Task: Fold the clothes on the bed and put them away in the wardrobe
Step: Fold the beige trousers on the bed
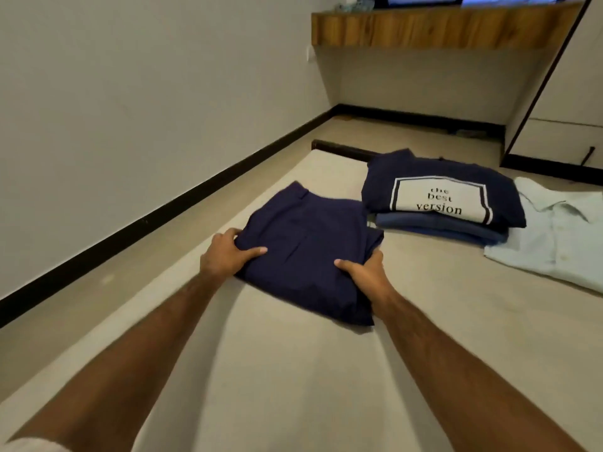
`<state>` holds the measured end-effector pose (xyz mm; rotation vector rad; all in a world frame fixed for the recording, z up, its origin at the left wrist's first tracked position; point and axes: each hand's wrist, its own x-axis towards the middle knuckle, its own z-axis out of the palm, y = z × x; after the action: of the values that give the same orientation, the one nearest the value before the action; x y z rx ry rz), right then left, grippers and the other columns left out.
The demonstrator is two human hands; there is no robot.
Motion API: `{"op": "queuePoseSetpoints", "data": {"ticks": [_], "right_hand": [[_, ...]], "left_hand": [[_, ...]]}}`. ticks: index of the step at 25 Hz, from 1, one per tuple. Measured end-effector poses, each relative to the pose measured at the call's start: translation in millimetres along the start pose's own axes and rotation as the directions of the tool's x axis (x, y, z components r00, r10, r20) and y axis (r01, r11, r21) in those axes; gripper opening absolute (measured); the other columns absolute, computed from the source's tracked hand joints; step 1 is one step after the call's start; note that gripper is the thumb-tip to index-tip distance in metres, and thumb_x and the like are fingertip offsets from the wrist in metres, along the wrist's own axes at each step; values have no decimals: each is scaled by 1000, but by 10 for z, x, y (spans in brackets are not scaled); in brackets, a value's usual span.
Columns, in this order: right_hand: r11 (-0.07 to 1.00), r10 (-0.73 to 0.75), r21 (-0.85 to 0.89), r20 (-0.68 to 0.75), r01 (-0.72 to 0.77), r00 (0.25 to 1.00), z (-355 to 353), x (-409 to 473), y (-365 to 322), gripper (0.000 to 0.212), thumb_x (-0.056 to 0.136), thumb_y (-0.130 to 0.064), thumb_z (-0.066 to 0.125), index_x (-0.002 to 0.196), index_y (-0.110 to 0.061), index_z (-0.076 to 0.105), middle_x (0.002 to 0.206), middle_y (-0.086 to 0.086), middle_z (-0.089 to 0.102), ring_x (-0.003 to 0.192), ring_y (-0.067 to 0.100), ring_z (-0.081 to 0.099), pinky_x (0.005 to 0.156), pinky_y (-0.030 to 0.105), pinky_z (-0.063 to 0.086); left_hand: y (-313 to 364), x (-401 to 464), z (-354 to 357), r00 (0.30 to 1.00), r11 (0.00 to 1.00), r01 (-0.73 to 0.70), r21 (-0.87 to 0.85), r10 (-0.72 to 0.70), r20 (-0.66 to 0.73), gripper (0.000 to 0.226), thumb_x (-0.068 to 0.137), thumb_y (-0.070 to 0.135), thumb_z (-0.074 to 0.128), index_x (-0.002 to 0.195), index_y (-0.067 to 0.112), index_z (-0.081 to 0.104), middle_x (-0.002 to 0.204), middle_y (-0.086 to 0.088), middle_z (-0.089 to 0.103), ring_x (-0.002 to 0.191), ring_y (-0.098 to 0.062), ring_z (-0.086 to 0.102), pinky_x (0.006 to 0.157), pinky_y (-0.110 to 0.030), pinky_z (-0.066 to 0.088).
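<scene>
Hands: left hand [228, 254], right hand [363, 272] gripping folded navy trousers [306, 252] | T-shirt [440, 194] print: "the best version"

Head-worn view looks down, forward, close over the bed [293, 370].

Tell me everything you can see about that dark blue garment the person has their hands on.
The folded navy garment looks like trousers or shorts in a smooth woven cloth: a waistband shows at its far left corner, and a seam runs down its middle. It lies flat on the beige mattress as a rough rectangle in several layers. The left hand grips its left edge, the right hand its right edge, thumbs on top. It sits just left of the stack of folded clothes, apart from it.
</scene>
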<state>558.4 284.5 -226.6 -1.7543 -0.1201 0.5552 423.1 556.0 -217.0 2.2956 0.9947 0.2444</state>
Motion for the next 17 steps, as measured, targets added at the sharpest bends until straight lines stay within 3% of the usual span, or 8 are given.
{"op": "queuePoseSetpoints", "data": {"ticks": [3, 7, 9, 11, 12, 14, 15, 17], "right_hand": [[999, -17, -32, -15, 16, 1000, -9, -18, -30, 104, 67, -35, 90, 147, -12, 27, 145, 5, 46, 128, 28, 51, 111, 45, 43], [989, -6, -145, -71, -4, 997, 20, -535, -54, 96, 72, -47, 86, 142, -7, 34, 142, 8, 50, 126, 28, 53, 107, 38, 44], [989, -27, -147, -36, 22, 999, -7, -1006, 31, 81, 81, -44, 80, 139, -7, 37, 134, 5, 53, 115, 24, 56, 91, 25, 47], [984, -100, -148, 5, 99, 995, -76, -1536, 200, 66, 88, -34, 76, 137, -9, 39, 124, 2, 55, 104, 18, 58, 72, 10, 44], [979, -114, -168, 37, 118, 993, -126, -1786, 303, 64, 88, -33, 75, 137, -12, 40, 120, 3, 57, 104, 17, 60, 69, 10, 43], [971, -59, -220, 154, 92, 986, -220, -2243, 420, 65, 87, -43, 75, 136, -16, 43, 116, 3, 60, 105, 16, 61, 75, 17, 44], [965, -9, -252, 251, 74, 968, -272, -2451, 413, 63, 86, -50, 74, 133, -18, 47, 114, 2, 62, 103, 14, 62, 78, 21, 46], [918, 106, -376, 537, 125, 837, -337, -2839, 322, 57, 84, -63, 67, 124, -23, 58, 116, -3, 66, 104, 11, 63, 84, 25, 47]], "left_hand": [[15, -180, 211, 977, 999, 33, 15, -30, -212, 93, 67, 76, 72, 139, 24, 46, 134, -6, 52, 121, -29, 54, 103, -53, 43], [-47, -899, 189, 980, 975, -123, -186, 90, -175, 91, 80, 43, 80, 150, 11, 31, 146, -14, 35, 134, -30, 37, 114, -47, 35], [-204, -1385, 157, 994, 973, -108, -202, 103, -39, 86, 82, 36, 79, 150, 14, 30, 150, -9, 31, 137, -22, 33, 116, -40, 32], [-295, -1806, -19, 985, 990, -131, -61, 136, 104, 67, 86, 39, 74, 142, 19, 44, 146, -5, 36, 135, -20, 37, 114, -39, 34], [-316, -1997, -153, 962, 977, -206, 52, 193, 193, 55, 88, 41, 71, 135, 21, 52, 141, -4, 41, 132, -21, 41, 111, -39, 37], [-286, -2454, -506, 860, 898, -388, 205, 273, 432, 38, 92, 44, 64, 123, 21, 61, 125, -2, 52, 122, -23, 50, 101, -34, 44], [-246, -2717, -685, 789, 889, -410, 203, 234, 568, 37, 94, 45, 62, 120, 19, 64, 118, -1, 56, 115, -22, 54, 93, -28, 46], [-232, -3259, -1005, 608, 949, -249, 192, -1, 794, 55, 88, 62, 61, 123, 20, 60, 115, 2, 60, 106, -20, 60, 84, -23, 49]]}}
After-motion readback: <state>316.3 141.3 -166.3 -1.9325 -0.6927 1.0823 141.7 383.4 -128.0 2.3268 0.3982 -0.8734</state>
